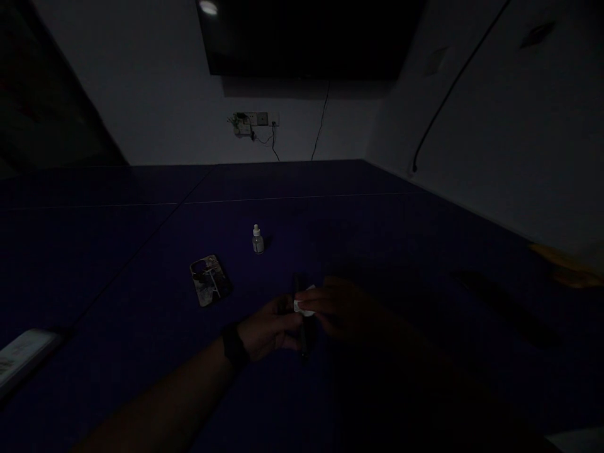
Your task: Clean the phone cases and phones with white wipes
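In the dim head view, my left hand [268,330], with a dark watch [234,347] at its wrist, is closed around a thin dark slab that looks like a phone [304,346], seen nearly edge-on. My right hand [343,308] lies in deep shadow, its fingers pressing a small white cloth [304,309] against the phone's face. Whether the cloth is fabric or tissue I cannot tell. To the left of my hands, a patterned phone case [210,283] rests flat on the dark blue surface. Beyond it stands a small clear dropper bottle [257,244] with a white top, upright.
A white box-like object [26,355] sits at the left edge. At the right are a dark flat shape [500,302] and something yellow [566,264]. Against the far wall are sockets with cables [255,121], below a large screen [306,38].
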Demonstrator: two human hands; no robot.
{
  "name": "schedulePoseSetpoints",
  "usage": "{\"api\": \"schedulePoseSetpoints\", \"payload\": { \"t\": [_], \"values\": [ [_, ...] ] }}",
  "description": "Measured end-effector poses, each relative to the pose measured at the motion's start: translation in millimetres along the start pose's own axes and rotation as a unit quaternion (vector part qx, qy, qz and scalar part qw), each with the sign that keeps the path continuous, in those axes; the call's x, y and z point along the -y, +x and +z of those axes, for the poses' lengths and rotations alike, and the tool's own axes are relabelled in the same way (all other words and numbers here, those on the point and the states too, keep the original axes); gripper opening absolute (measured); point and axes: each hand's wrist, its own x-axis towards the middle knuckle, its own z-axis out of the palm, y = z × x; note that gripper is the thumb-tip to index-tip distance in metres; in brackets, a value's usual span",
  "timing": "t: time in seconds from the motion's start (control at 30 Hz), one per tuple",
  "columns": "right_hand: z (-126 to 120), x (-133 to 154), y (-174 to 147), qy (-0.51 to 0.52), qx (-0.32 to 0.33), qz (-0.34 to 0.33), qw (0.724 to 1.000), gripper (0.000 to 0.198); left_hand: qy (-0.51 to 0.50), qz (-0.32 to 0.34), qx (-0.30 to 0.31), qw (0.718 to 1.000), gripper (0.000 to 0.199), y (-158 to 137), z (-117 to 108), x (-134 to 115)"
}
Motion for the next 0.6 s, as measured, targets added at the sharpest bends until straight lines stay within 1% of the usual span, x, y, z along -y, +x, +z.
{"api": "schedulePoseSetpoints", "payload": {
  "t": [0.07, 0.1, 0.17, 0.27, 0.33, 0.47, 0.53, 0.6],
  "values": [
    [-0.4, 0.7, 0.6, -0.003, 0.0, -0.013, 1.0, 0.041, 0.0, -0.002, 0.001, 1.0, 0.066, -0.3, 0.1, 0.5],
    [0.7, -0.3, 1.2, -0.011, -0.003, -0.007, 1.0, 0.04, 0.003, -0.004, -0.003, 1.0, 0.066, -0.7, 0.5, 0.5],
    [4.8, -4.7, 2.8, -0.041, -0.019, 0.03, 0.999, 0.039, 0.014, -0.011, -0.009, 1.0, 0.065, -1.6, 1.4, 0.3],
    [11.9, -13.7, 6.1, -0.08, -0.044, 0.105, 0.99, 0.04, 0.025, -0.023, -0.006, 0.999, 0.068, -2.9, 1.8, 0.5],
    [14.9, -18.1, 7.6, -0.084, -0.049, 0.131, 0.987, 0.041, 0.028, -0.02, -0.006, 0.999, 0.069, -3.1, 1.4, 1.3],
    [15.3, -19.0, 6.7, -0.081, -0.051, 0.126, 0.987, 0.04, 0.023, -0.01, -0.009, 1.0, 0.067, -1.8, 1.0, 2.1],
    [13.9, -17.4, 5.0, -0.088, -0.041, 0.116, 0.989, 0.04, 0.009, -0.024, -0.009, 1.0, 0.064, -0.8, 1.9, 0.8],
    [12.6, -15.9, 3.6, -0.093, -0.019, 0.098, 0.991, 0.041, -0.008, -0.047, -0.015, 0.999, 0.068, -0.1, 3.2, -1.6]
  ]
}}
